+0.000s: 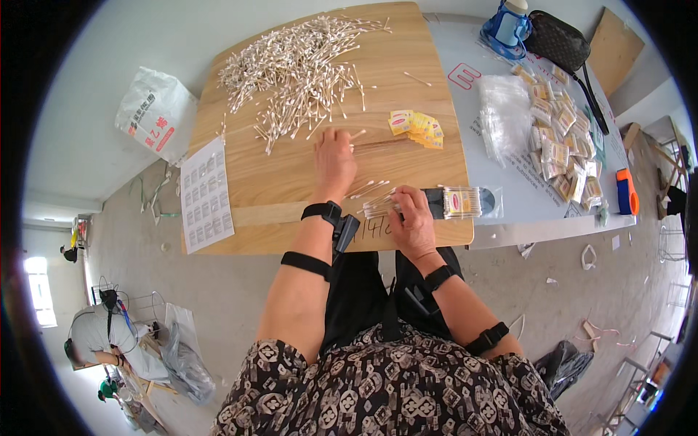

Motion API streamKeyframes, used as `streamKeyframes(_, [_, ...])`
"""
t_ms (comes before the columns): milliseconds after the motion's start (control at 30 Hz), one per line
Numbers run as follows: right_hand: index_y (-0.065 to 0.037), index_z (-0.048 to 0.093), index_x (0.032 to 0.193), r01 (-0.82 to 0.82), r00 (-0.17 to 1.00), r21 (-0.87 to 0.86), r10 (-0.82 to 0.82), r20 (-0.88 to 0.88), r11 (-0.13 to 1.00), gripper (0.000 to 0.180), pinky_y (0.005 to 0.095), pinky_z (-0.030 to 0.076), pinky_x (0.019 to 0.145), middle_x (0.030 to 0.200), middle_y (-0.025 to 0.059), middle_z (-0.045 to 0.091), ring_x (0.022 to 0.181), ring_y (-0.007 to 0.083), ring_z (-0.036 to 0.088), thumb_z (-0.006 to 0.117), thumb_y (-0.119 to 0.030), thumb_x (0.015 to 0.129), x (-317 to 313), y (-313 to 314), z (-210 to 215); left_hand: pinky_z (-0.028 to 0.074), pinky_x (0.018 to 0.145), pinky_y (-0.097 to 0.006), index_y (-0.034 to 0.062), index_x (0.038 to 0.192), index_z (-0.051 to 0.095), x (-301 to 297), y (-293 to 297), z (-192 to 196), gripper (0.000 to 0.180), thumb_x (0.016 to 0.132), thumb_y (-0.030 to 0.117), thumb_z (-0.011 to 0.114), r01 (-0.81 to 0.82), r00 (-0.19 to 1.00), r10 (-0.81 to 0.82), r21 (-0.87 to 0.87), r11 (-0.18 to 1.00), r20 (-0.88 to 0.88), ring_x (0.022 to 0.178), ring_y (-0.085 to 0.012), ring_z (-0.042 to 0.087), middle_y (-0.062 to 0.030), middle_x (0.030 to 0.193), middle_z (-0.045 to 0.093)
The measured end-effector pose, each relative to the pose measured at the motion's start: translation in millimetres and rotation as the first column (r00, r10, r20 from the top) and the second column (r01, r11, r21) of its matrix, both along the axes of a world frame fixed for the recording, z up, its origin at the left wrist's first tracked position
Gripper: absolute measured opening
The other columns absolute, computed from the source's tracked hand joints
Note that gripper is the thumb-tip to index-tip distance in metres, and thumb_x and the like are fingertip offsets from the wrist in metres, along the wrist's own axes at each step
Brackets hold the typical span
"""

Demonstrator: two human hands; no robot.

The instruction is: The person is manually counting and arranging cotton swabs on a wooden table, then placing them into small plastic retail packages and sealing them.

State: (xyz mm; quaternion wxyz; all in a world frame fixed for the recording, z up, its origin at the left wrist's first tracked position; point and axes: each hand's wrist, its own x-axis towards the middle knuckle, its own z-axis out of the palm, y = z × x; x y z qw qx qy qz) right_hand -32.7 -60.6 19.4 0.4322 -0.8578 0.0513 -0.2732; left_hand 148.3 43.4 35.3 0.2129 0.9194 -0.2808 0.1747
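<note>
A large heap of loose cotton swabs (298, 69) with white tips covers the far left of the wooden table. Just below it, my left hand (336, 163) is closed, a swab (358, 134) poking out by its fingertips. My right hand (414, 224), near the front edge, has its fingers curled over a bundle of cotton swabs (376, 208). Beside that hand, a clear bag (462, 202) of lined-up swabs with a yellow card lies on a dark flat piece. Several yellow cards (418, 128) are spread out farther back.
On the grey surface at right sit clear empty bags (504, 120), filled swab packs (560, 145), an orange-and-blue tape dispenser (627, 192), a blue bottle (507, 29) and a dark pouch (558, 40). A printed sheet (207, 196) hangs over the left edge near a white sack (156, 112). Another person (109, 338) works behind left.
</note>
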Motion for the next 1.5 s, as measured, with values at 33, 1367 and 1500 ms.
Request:
streamKeyframes(33, [0.001, 0.055, 0.106, 0.007, 1.0, -0.005, -0.007, -0.004, 1.0, 0.031, 0.0454, 0.046, 0.09, 0.114, 0.0178, 0.055, 0.103, 0.04, 0.052, 0.062, 0.002, 0.076, -0.4, -1.3, -1.2, 0.044, 0.083, -0.048, 0.0062, 0.086, 0.061, -2.8, 2.6, 2.1, 0.007, 0.08, 0.003, 0.06, 0.014, 0.999, -0.014, 0.004, 1.0, -0.038, 0.097, -0.0353, 0.056, -0.012, 0.094, 0.06])
streamKeyframes(1367, [0.007, 0.052, 0.131, 0.115, 0.98, 0.784, -0.197, 0.01, 0.61, 0.044, 0.0323, 0.033, 0.11, 0.141, 0.0168, 0.05, 0.131, 0.0239, 0.045, 0.044, -0.027, 0.105, 13.4, -12.0, -13.7, 0.031, 0.111, -0.041, -0.0044, 0.143, 0.038, -119.3, 8.1, -18.1, 0.052, 0.106, 0.033, 0.036, -0.211, 0.908, -0.092, -0.636, 0.742, -0.409, 0.134, -0.0335, 0.041, -0.0227, 0.145, 0.043])
streamKeyframes(1500, [0.007, 0.052, 0.131, 0.084, 0.988, 0.772, -0.156, 0.019, 0.63, 0.043, 0.0325, 0.033, 0.111, 0.14, 0.0178, 0.05, 0.131, 0.0246, 0.046, 0.044, -0.027, 0.105, 20.6, -5.8, -17.8, 0.032, 0.112, -0.04, -0.005, 0.141, 0.041, -115.0, -8.5, -18.5, 0.053, 0.106, 0.034, 0.038, -0.228, 0.867, -0.173, -0.682, 0.695, -0.467, 0.132, -0.0316, 0.044, -0.0226, 0.141, 0.047])
